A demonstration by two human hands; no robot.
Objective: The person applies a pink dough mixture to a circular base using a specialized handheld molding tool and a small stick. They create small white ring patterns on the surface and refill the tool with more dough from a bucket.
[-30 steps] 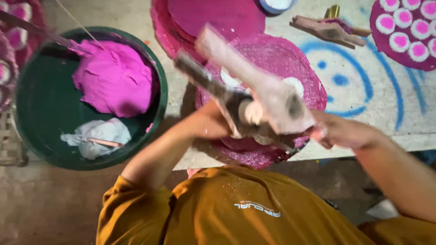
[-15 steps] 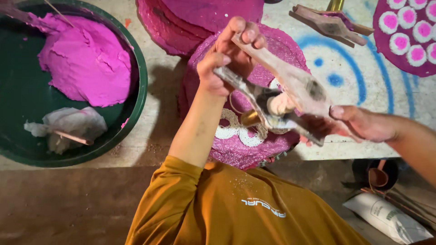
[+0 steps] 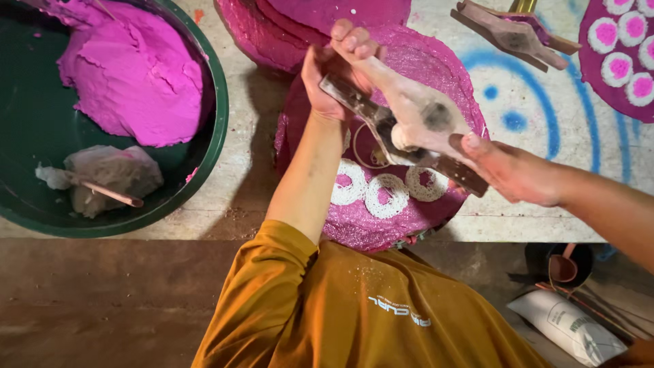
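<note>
My left hand (image 3: 337,68) grips the far handle ends of a long wooden hinged press (image 3: 415,123), dusted white. My right hand (image 3: 511,170) holds the near end of the same press. The press hangs tilted above a round pink woven tray (image 3: 443,65) on the table. A small white lump shows between the press's two arms. Several white dough rings with pink centres (image 3: 385,194) lie on the tray under the press.
A green basin (image 3: 218,129) at left holds a pink dough mass (image 3: 136,75) and a white lump with a stick (image 3: 109,177). More pink trays (image 3: 306,20) are stacked behind. A second wooden press (image 3: 511,31) and a tray of discs (image 3: 620,61) lie at right. A white bag (image 3: 569,327) lies on the floor.
My left hand has slid up to the far end of the press and lifted it. The right hand has shifted to the near end. The rings on the tray have come into view.
</note>
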